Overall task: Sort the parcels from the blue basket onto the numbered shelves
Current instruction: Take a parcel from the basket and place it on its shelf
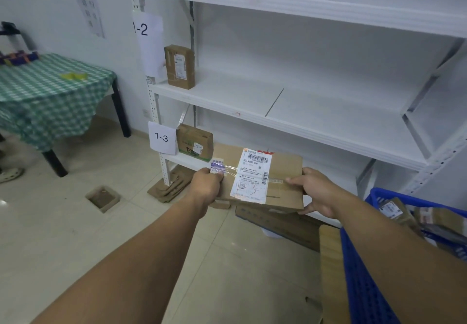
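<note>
Flat parcel (262,172) held betw. both hands, near shelf 1-3 (192,160): left hand (207,184) grips left edge, right hand (316,192) grips right edge.

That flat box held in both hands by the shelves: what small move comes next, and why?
Probably ease the flat box forward onto the shelf beside the 1-3 sign, right of the green-printed box. The left hand and right hand grip its ends, it hovers at that shelf's height, and the scrawl on its label looks like 1-3, though faint.
</note>
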